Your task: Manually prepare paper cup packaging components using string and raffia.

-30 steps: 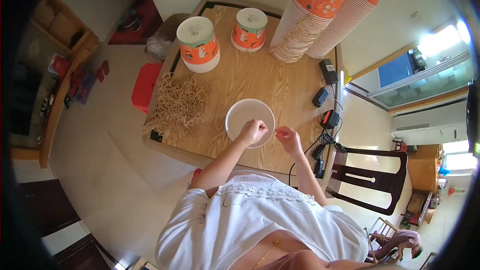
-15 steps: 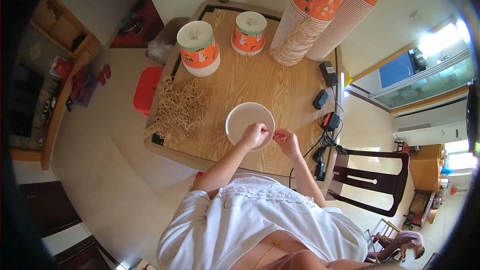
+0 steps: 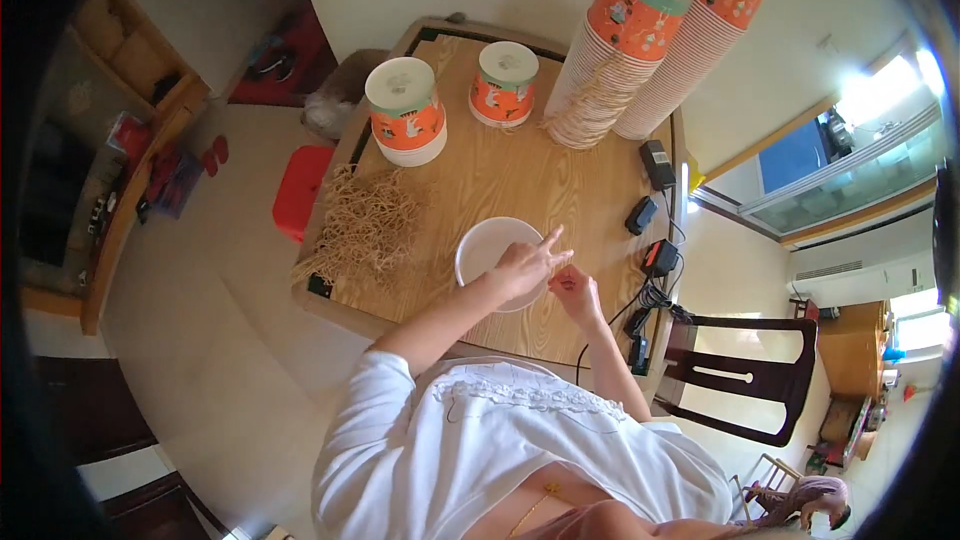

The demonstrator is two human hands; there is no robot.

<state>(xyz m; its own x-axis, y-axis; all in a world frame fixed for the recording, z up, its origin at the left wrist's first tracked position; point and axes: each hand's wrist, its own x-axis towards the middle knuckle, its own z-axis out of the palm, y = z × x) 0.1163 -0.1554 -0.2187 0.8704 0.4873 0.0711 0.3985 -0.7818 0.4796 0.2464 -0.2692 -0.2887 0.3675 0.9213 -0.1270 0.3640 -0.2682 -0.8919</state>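
A white round paper tub (image 3: 474, 252) stands on the wooden table in front of me, its inside facing up. Over its right part reaches my left hand (image 3: 527, 268), with fingers stretched out and spread toward the right. My right hand (image 3: 577, 295) is just beside the tub's right rim, thumb and fingers pinched together. Whatever lies in that pinch is too small to make out. Left of the tub lies a tangled heap of tan paper twine (image 3: 365, 225).
Upside-down orange-printed tubs (image 3: 410, 128) and a shorter one (image 3: 503, 100) stand at the back. Tall tub stacks (image 3: 635, 25) rise back right, one with twine strands along its side. Black adapters and cables (image 3: 655, 295) line the right edge, near a dark chair (image 3: 745, 375).
My left hand has shifted right and its fingers have opened out from a closed grip. My right hand stays by the rim, fingers closed. The whole view has tilted slightly.
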